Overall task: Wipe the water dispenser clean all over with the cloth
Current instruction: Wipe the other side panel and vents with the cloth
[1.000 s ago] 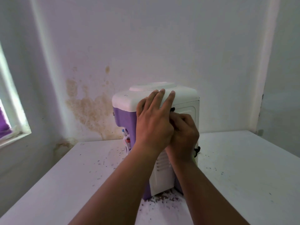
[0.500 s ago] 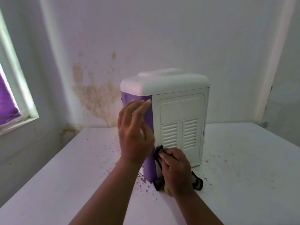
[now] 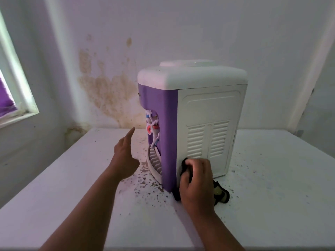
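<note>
The water dispenser [image 3: 192, 122] stands upright on the white table [image 3: 272, 178], just past centre at about one o'clock, its vented white back panel turned toward you; your right hand [image 3: 196, 183] is clenched around the dark cloth [image 3: 184, 166], pressing it against the panel's lower left corner at five o'clock from the unit's middle; part of the cloth trails onto the table beside your wrist; your left hand [image 3: 125, 156] hovers released at nine o'clock of the dispenser, forefinger extended, touching nothing; dark specks litter the table around the base.
</note>
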`<state>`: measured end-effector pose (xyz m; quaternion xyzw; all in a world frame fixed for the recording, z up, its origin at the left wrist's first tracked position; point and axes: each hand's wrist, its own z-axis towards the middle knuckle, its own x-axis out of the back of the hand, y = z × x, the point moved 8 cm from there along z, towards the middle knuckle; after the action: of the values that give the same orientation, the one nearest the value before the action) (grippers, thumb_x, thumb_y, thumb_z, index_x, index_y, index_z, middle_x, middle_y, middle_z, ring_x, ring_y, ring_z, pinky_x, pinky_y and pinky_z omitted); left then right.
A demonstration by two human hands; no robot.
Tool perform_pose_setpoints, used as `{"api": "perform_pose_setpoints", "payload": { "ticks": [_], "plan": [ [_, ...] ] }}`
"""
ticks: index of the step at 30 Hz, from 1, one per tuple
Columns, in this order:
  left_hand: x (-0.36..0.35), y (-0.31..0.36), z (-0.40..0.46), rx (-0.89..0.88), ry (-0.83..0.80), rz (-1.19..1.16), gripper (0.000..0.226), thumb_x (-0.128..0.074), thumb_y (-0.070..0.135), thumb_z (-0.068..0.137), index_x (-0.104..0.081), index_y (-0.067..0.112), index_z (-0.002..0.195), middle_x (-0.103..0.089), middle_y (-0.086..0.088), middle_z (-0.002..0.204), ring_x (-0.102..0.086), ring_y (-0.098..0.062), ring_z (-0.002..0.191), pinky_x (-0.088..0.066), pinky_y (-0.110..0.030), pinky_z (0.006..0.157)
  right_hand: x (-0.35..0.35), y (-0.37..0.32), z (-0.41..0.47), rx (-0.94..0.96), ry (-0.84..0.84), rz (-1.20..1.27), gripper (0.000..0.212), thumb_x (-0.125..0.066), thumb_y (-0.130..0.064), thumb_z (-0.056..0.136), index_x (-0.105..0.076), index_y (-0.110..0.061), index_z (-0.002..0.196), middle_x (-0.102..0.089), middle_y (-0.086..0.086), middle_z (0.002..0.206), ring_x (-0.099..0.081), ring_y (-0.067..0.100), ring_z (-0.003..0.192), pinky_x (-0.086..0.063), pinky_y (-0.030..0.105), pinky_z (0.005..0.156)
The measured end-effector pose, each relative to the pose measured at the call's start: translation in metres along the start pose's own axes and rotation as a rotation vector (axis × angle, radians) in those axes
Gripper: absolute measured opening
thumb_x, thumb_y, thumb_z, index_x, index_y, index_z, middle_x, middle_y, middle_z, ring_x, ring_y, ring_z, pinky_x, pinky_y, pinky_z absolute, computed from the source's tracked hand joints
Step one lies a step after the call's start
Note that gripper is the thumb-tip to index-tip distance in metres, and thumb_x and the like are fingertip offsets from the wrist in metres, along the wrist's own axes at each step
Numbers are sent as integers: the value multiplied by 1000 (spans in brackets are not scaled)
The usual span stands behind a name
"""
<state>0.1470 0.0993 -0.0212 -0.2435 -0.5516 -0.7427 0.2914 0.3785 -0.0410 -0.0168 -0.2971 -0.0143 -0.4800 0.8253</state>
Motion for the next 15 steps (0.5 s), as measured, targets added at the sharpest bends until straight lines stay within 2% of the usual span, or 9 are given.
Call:
{"api": "perform_pose_setpoints", "payload": {
  "ticks": [2, 5, 7, 8, 10, 12, 15],
  "plan": [
    [-12, -17, 8, 37, -126, 61, 129, -84, 0, 78, 4, 43, 162, -16, -6, 171, -20, -37, 154, -34, -57, 118, 0, -9, 4, -28, 51, 17, 27, -58, 10, 89, -66, -2, 112, -57, 12, 106, -57, 23, 95, -51, 25, 85],
    [-28, -31, 20, 51, -231, 62, 142, -95, 15, 70, 9, 36, 163, -10, -5, 173, -14, -35, 157, -22, -58, 125, -8, -20, 5, -91, 73, 41, 30, -46, -5, 98, -64, -6, 123, -53, 16, 120, -53, 23, 108, -52, 25, 94],
    [-35, -36, 29, 52, -261, 21, 146, -98, 19, 66, 10, 34, 164, -7, -3, 174, -11, -33, 159, -19, -56, 126, -14, -25, -1, -134, 73, 58, 37, -56, -7, 93, -57, -8, 130, -49, 14, 129, -46, 20, 116, -41, 18, 101],
    [-39, -38, 33, 50, -272, 5, 148, -99, 22, 65, 10, 34, 164, -5, -3, 174, -10, -32, 159, -18, -56, 127, -19, -27, -6, -142, 58, 45, 49, -63, -14, 88, -52, -9, 136, -45, 13, 136, -43, 20, 120, -38, 18, 104],
    [-46, -38, 42, 34, -298, 0, 150, -100, 27, 62, 10, 34, 163, -4, -2, 174, -8, -31, 159, -18, -55, 128, -34, -30, -17, -138, -24, -64, 84, -72, -37, 79, -38, -8, 150, -34, 14, 151, -38, 28, 134, -38, 34, 112],
    [-54, -39, 52, 19, -330, 17, 152, -101, 29, 60, 11, 35, 163, -2, -1, 174, -7, -30, 160, -17, -54, 127, -50, -30, -25, -132, -129, -232, 117, -78, -55, 69, -21, -7, 159, -23, 18, 161, -30, 37, 144, -29, 47, 115],
    [-63, -45, 66, 27, -402, 35, 156, -101, 30, 59, 16, 36, 162, 1, 0, 174, -7, -30, 160, -19, -51, 126, -67, -25, -27, -168, -221, -335, 142, -87, -62, 58, -9, -4, 161, -15, 24, 164, -24, 43, 148, -25, 53, 114]
  ]
}}
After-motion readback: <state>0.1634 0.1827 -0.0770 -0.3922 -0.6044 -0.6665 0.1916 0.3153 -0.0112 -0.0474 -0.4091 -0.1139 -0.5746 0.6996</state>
